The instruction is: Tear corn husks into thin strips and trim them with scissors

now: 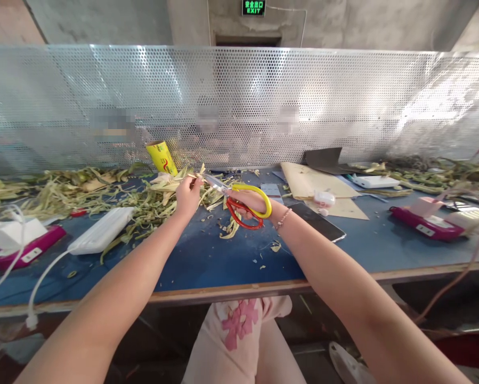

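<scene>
My left hand (pixel 188 196) is closed on a piece of pale dried leaf (pixel 200 172) above the blue table (pixel 219 261). My right hand (pixel 249 202) grips scissors (pixel 268 205) with one yellow and one red handle loop. The scissor blades point left, with their tips beside the fingers of my left hand. Whether the blades touch the leaf is too small to tell. Tangled greenish dried leaves (pixel 143 205) lie behind and to the left of my left hand. Below the scissors, a pale strip of leaf (pixel 230 228) hangs or lies over the table.
A yellow canister (pixel 161 158) leans behind the leaves. White power strips (pixel 103 230) and magenta sockets (pixel 427 223) with cables stand at both sides. A dark tablet (pixel 317 221), brown paper (pixel 315 181) and an earphone case (pixel 324 199) lie right. A perforated metal screen (pixel 255 106) stands behind; blurred people show through.
</scene>
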The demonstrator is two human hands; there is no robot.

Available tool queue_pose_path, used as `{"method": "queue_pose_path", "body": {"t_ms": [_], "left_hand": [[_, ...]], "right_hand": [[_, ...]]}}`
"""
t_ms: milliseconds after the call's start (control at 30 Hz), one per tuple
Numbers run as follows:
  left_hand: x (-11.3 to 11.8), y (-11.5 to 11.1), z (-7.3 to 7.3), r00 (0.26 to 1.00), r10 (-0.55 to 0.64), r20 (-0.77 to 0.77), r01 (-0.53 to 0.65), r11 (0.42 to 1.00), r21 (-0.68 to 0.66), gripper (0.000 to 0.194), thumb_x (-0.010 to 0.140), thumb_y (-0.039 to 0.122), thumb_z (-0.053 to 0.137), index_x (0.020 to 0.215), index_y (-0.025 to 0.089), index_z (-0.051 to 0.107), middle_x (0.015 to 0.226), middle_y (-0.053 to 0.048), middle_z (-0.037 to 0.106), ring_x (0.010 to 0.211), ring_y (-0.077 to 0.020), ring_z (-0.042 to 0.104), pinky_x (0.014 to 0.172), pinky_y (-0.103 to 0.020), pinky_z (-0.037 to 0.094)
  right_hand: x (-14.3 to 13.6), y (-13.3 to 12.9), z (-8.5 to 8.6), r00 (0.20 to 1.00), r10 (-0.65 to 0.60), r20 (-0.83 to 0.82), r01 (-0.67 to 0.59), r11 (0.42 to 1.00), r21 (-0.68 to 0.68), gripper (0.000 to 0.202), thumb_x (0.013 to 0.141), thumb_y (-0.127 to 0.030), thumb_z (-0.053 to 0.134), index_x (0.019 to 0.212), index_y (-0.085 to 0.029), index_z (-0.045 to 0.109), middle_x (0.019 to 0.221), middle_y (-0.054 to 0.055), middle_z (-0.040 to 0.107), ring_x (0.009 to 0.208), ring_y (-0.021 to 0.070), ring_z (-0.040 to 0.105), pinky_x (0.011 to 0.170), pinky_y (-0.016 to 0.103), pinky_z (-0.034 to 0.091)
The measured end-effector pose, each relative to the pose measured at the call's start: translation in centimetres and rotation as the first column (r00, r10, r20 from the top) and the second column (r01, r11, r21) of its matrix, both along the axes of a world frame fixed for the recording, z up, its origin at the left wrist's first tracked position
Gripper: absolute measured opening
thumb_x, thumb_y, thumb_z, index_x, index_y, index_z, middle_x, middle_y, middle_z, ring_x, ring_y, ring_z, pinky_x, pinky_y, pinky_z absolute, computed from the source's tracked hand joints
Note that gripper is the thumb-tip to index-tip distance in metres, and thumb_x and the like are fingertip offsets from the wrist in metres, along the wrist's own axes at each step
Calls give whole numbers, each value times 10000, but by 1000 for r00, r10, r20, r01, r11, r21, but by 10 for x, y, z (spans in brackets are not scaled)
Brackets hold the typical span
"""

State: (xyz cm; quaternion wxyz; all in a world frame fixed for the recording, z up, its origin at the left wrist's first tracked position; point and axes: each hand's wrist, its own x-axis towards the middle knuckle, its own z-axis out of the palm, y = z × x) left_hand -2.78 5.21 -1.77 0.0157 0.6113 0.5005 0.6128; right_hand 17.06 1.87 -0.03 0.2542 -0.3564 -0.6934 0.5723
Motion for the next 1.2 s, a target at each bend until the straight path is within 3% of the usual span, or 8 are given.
{"method": "queue_pose_path", "body": {"t_ms": [100,167,267,367,567,733,900,1200], "left_hand": [[-1,1,0,998,2,65,3,997,-83,226,770,349,511,626,183,565,574,-4,587,547,-140,513,579,-267,393],[-3,2,0,994,-8,109,22,992,-125,230,769,351,514,623,181,568,569,-5,585,526,-138,503,556,-267,381],[-6,7,-3,985,-23,169,48,988,-146,224,759,359,529,634,180,576,556,-7,579,505,-141,500,535,-270,379],[-10,12,-7,977,-35,211,65,988,-139,201,747,353,545,655,179,586,568,-15,590,520,-152,524,544,-277,397],[-11,19,-11,955,-73,289,125,978,-166,203,738,375,567,712,175,579,656,-35,635,504,-138,539,511,-273,414],[-9,20,-13,919,-119,377,188,970,-152,390,722,334,605,1076,204,507,700,-20,656,418,-98,502,467,-254,424],[-8,17,-14,938,-148,313,203,967,-150,524,708,337,625,1186,233,436,661,-4,651,380,-96,483,475,-268,448],[0,0,-4,987,-86,136,111,976,-186,545,725,354,609,1213,201,422,681,-24,647,486,-127,544,490,-260,466]], "right_hand": [[4,8,-5,996,-80,-31,80,997,-5,474,797,-644,377,628,-202,352,415,-81,331,305,32,271,312,169,225],[6,14,-9,980,-193,44,187,976,109,493,775,-683,355,641,-209,352,442,-70,338,337,48,294,344,188,251],[9,18,-13,863,-439,248,276,823,496,497,703,-700,462,654,-212,379,532,-9,453,498,122,477,464,229,346],[8,17,-15,737,-579,349,192,674,713,493,689,-683,502,752,-201,418,732,87,588,752,223,587,607,270,395],[2,6,-12,643,-635,428,79,611,788,484,771,-622,419,922,-162,431,848,161,639,840,288,608,708,334,393],[2,2,-8,571,-731,374,38,479,877,330,789,-450,447,941,-156,448,812,126,655,827,260,608,774,342,346],[5,2,-5,567,-755,329,12,407,913,302,771,-407,445,937,-156,470,810,106,654,816,234,598,763,322,320],[6,1,-5,586,-756,291,-32,338,941,315,757,-395,455,967,-163,496,750,63,649,739,207,592,739,311,302]]}}
